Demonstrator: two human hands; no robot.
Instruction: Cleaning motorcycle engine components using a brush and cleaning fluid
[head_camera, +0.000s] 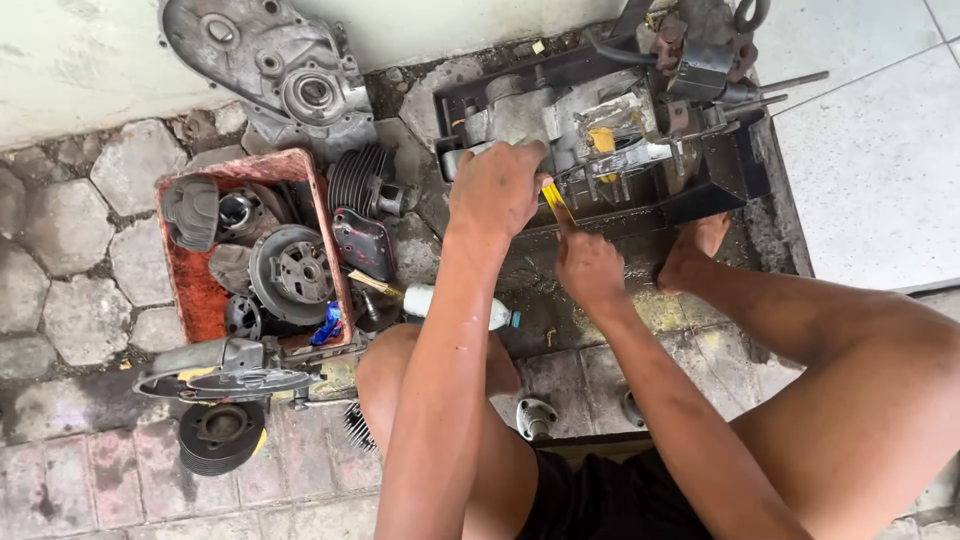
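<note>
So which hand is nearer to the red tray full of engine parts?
Left. The left hand rests on the engine case, a short way right of the red tray. The right hand, gripping a yellow-handled tool, sits farther right still.

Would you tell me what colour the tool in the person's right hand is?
The tool in the right hand is yellow, seen best in the head view.

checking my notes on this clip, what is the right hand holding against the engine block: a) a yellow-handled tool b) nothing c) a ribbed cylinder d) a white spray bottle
a: the right hand grips a yellow-handled tool pointed at the engine block, while the left hand rests on the block's casing.
</note>
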